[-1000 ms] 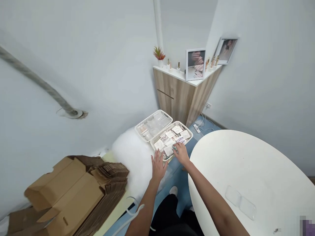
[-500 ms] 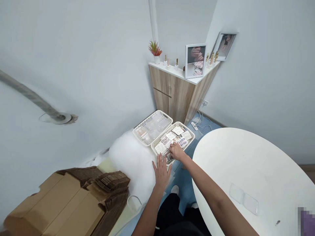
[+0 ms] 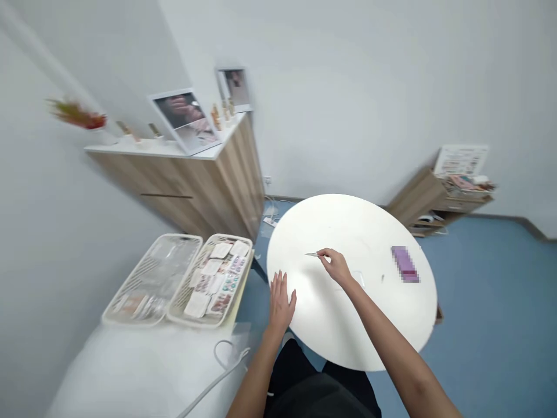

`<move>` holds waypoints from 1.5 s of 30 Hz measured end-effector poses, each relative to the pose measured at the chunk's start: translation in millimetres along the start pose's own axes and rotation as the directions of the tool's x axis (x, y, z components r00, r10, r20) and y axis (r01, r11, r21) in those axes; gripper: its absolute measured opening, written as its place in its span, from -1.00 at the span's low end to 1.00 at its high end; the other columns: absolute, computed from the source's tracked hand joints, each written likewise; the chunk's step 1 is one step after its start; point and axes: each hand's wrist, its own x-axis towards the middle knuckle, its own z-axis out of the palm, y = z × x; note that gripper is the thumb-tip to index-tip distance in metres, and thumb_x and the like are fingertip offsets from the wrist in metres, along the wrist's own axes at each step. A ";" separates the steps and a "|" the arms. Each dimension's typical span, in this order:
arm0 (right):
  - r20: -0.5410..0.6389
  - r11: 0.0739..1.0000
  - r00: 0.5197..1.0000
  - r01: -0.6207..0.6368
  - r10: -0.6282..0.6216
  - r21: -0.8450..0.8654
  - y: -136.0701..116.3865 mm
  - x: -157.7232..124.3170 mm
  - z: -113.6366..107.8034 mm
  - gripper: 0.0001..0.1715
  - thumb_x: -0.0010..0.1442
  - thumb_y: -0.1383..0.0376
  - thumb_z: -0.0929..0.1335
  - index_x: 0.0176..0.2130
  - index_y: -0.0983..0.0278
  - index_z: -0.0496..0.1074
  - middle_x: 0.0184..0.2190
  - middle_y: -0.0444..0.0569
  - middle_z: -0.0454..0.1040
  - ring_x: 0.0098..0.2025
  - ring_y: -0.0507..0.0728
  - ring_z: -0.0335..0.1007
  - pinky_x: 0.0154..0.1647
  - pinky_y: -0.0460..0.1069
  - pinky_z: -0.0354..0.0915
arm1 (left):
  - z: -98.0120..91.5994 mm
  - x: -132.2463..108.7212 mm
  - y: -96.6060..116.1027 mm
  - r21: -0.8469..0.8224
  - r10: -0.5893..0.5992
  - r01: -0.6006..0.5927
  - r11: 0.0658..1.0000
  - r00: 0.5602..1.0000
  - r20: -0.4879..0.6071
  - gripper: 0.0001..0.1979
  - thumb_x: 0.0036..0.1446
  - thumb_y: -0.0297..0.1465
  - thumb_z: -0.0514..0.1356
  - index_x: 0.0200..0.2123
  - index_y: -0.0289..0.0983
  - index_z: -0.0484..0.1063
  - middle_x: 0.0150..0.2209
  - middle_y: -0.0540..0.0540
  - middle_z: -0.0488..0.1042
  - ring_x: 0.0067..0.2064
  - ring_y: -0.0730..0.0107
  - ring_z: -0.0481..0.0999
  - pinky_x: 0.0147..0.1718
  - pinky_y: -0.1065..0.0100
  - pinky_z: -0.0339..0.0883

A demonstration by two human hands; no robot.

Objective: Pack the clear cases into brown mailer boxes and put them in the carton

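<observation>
My right hand (image 3: 337,268) is over the white round table (image 3: 313,325), its thumb and fingers pinched on a thin white card (image 3: 311,254) seen almost edge-on. What is on the card's faces does not show. At the table's left edge is my left hand (image 3: 281,305), fingers extended and thumb apart, holding nothing; whether it touches the tabletop I cannot tell. A clear plastic case (image 3: 358,278) lies on the table, partly behind my right forearm. To the left, a white basket (image 3: 195,323) holds several white cards (image 3: 221,250) and sheets of colourful false nails (image 3: 235,271).
A second white basket (image 3: 130,321) with clear plastic packs stands beside the first. A pixelated purple object (image 3: 404,264) and a small dark bit (image 3: 382,278) lie on the table. Behind are a wooden cabinet (image 3: 204,191) with picture frames and a low shelf (image 3: 420,200). A white cable (image 3: 213,383) hangs at lower left.
My right hand has left the basket and moved right over the table, now with a card in it. My left hand has shifted from the basket to the table edge. The view has turned right.
</observation>
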 end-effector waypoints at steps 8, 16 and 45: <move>0.050 0.905 0.978 -0.166 0.201 -0.391 118.0 -85.5 -98.3 -0.72 0.25 0.41 0.20 -0.17 0.22 0.46 -0.16 -0.03 0.55 -0.06 0.10 0.42 -0.06 -0.02 0.30 | 138.8 9.2 75.8 -0.055 0.123 -0.111 0.992 0.935 0.334 -0.34 0.19 -0.33 0.01 0.33 -0.32 -0.07 0.34 -0.31 0.07 0.37 0.04 0.00 0.25 -0.06 0.07; 0.365 0.852 0.931 0.167 0.029 -0.496 169.5 -114.1 -86.2 -0.61 0.27 0.49 0.18 -0.06 0.23 0.46 -0.01 0.03 0.50 0.05 0.14 0.34 -0.10 -0.01 0.35 | 202.6 -5.0 114.1 0.093 -0.070 0.040 0.995 0.935 0.347 -0.32 0.06 -0.41 0.06 0.28 -0.39 0.07 0.35 -0.38 0.03 0.37 -0.06 -0.04 0.24 -0.11 0.05; 0.140 0.785 0.853 -0.519 0.503 0.338 212.4 -115.4 -75.3 -0.52 0.17 0.35 0.19 0.07 0.20 0.34 0.06 0.08 0.46 0.12 0.13 0.39 0.07 0.10 0.34 | 207.3 14.7 136.6 -0.371 -0.670 0.657 0.657 0.734 0.113 -0.46 0.22 -0.40 -0.03 0.28 -0.21 0.11 0.04 -0.23 0.48 0.00 0.23 0.53 -0.04 0.18 0.42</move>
